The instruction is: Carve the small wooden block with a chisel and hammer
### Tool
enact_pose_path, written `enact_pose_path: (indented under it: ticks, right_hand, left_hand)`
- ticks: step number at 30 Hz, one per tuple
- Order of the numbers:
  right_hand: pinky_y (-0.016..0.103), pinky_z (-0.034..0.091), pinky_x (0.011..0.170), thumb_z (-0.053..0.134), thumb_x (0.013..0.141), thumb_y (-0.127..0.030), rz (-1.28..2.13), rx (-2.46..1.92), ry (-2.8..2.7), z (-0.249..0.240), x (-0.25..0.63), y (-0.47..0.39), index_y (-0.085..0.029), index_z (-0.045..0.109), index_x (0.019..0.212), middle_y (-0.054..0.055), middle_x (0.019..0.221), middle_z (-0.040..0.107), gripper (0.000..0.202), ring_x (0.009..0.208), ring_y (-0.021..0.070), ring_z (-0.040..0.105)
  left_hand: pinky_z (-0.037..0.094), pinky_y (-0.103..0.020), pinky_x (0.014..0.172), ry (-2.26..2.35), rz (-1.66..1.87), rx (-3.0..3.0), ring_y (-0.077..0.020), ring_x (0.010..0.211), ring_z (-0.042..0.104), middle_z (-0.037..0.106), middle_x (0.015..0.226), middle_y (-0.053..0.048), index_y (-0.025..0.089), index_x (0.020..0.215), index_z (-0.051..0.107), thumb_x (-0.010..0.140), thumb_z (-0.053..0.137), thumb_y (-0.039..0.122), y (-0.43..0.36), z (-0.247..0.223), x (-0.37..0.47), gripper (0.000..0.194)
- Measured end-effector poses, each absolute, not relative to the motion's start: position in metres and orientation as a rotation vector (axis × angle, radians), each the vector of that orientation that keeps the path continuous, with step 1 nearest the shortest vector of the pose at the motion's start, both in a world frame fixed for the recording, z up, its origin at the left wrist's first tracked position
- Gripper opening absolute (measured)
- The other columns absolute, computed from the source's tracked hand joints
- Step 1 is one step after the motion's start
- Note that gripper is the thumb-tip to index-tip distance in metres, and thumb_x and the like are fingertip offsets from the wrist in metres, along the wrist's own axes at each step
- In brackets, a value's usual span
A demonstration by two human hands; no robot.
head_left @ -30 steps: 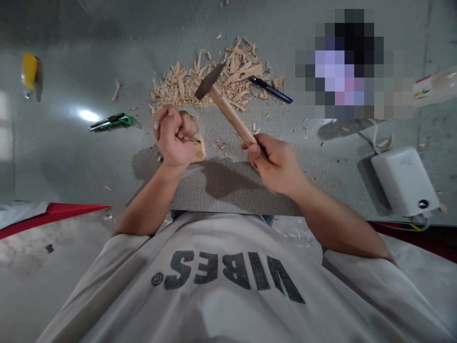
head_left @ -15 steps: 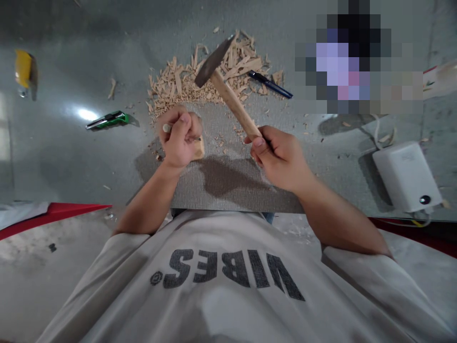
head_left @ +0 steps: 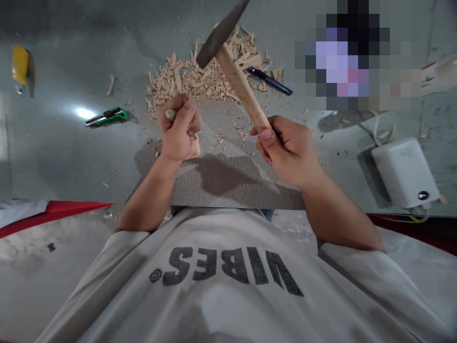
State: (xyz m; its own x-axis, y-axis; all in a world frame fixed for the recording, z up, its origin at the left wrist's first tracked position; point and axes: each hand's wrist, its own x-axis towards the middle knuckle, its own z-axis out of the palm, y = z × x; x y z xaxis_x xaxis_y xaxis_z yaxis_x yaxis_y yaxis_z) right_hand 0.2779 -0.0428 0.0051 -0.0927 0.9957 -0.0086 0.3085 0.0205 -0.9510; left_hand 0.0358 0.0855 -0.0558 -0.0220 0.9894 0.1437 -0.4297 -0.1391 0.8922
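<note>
My left hand (head_left: 180, 126) is closed in a fist around a chisel (head_left: 170, 114); only the pale round end of its handle shows above the fingers, and the blade is hidden. Beneath that hand lies a small wooden block (head_left: 194, 146), mostly covered by it. My right hand (head_left: 285, 147) grips a hammer (head_left: 243, 88) near the lower end of its wooden handle. The dark metal head is raised, up and to the right of my left hand, apart from the chisel. Behind both hands spreads a heap of wood chips (head_left: 171, 78).
A blue utility knife (head_left: 270, 81) lies at the heap's right edge. Left of my left hand is a green utility knife (head_left: 107, 117), with a yellow tool (head_left: 20, 64) farther off. A white box with a cable (head_left: 405, 171) stands at right. A blurred patch covers the upper right.
The hammer has risen, its head now higher and closer to the camera. My right hand has shifted slightly right and up. The left hand stays nearly in place.
</note>
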Motion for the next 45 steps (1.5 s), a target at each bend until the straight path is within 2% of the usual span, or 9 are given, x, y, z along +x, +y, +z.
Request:
enact_pose_path:
  ticks: [3,8,13,19,27,31,35,39,45]
  right_hand:
    - [0.03,0.034,0.059,0.049,0.112,-0.095,1.097,-1.382,-1.521,0.006,0.277,-0.042,-0.022,0.068,0.107,0.003,0.077,0.058,0.075,0.069,0.0139,0.051]
    - [0.029,0.033,0.06,0.05,0.115,-0.09,1.091,-1.342,-1.559,0.007,0.277,-0.041,-0.021,0.063,0.102,0.002,0.078,0.056,0.071,0.069,0.0123,0.047]
    - [0.029,0.033,0.061,0.051,0.121,-0.077,1.047,-1.283,-1.592,0.005,0.279,-0.042,-0.02,0.066,0.106,0.002,0.079,0.057,0.061,0.068,0.0113,0.047]
    - [0.029,0.035,0.062,0.046,0.125,-0.065,0.931,-1.214,-1.731,0.023,0.278,-0.051,-0.019,0.069,0.113,0.0,0.079,0.059,0.053,0.065,0.0102,0.048]
    - [0.033,0.037,0.068,0.044,0.124,-0.055,0.789,-1.466,-2.021,0.077,0.268,-0.062,-0.022,0.07,0.127,0.003,0.08,0.059,0.042,0.068,0.0165,0.051]
    - [0.034,0.03,0.068,0.049,0.118,-0.037,0.731,-1.67,-2.236,0.093,0.262,-0.057,-0.022,0.07,0.124,0.003,0.077,0.059,0.027,0.064,0.0168,0.047]
    - [0.033,0.033,0.069,0.045,0.119,-0.037,0.724,-1.739,-2.279,0.103,0.256,-0.055,-0.021,0.068,0.131,0.004,0.082,0.064,0.031,0.067,0.0179,0.052]
    - [0.035,0.028,0.068,0.043,0.118,-0.035,0.717,-1.829,-2.296,0.108,0.257,-0.055,-0.022,0.07,0.124,0.005,0.081,0.064,0.03,0.065,0.0189,0.049]
    - [0.036,0.028,0.07,0.043,0.12,-0.036,0.716,-1.916,-2.243,0.111,0.254,-0.054,-0.023,0.069,0.133,0.007,0.087,0.068,0.032,0.068,0.0207,0.052]
  left_hand:
    - [0.022,-0.028,0.049,0.749,1.483,1.028,-0.0097,0.046,0.02,0.015,0.062,0.01,0.027,0.078,0.034,0.119,0.07,0.074,0.086,-0.057,0.031,0.073]
    - [0.034,-0.027,0.052,0.86,1.341,1.188,-0.0131,0.05,0.037,0.024,0.064,0.007,0.026,0.078,0.045,0.113,0.082,0.067,0.083,-0.052,0.026,0.065]
    - [0.023,-0.027,0.046,0.787,1.396,1.265,-0.0098,0.045,0.02,0.016,0.06,0.009,0.026,0.072,0.036,0.112,0.088,0.053,0.087,-0.058,0.029,0.071]
    - [0.015,-0.028,0.04,0.731,1.452,1.203,-0.0101,0.044,0.008,0.011,0.055,0.01,0.025,0.07,0.03,0.125,0.071,0.045,0.102,-0.071,0.029,0.071]
    - [0.028,-0.018,0.047,0.892,1.463,1.002,-0.0075,0.045,0.023,0.019,0.062,0.009,0.023,0.074,0.037,0.121,0.072,0.015,0.091,-0.058,0.029,0.059]
    - [0.027,-0.017,0.047,0.818,1.455,0.979,-0.0068,0.043,0.025,0.018,0.064,0.009,0.022,0.073,0.038,0.123,0.065,0.013,0.091,-0.056,0.032,0.058]
    - [0.027,-0.019,0.046,0.815,1.442,1.003,-0.0069,0.043,0.022,0.02,0.062,0.01,0.022,0.075,0.04,0.122,0.071,0.012,0.096,-0.059,0.032,0.057]
    - [0.027,-0.02,0.046,0.814,1.408,1.01,-0.0078,0.045,0.019,0.027,0.058,0.01,0.023,0.075,0.041,0.124,0.066,0.012,0.098,-0.063,0.032,0.056]
    - [0.028,-0.025,0.05,0.866,1.424,1.027,-0.0095,0.047,0.023,0.019,0.061,0.01,0.025,0.078,0.035,0.123,0.071,0.017,0.097,-0.068,0.032,0.058]
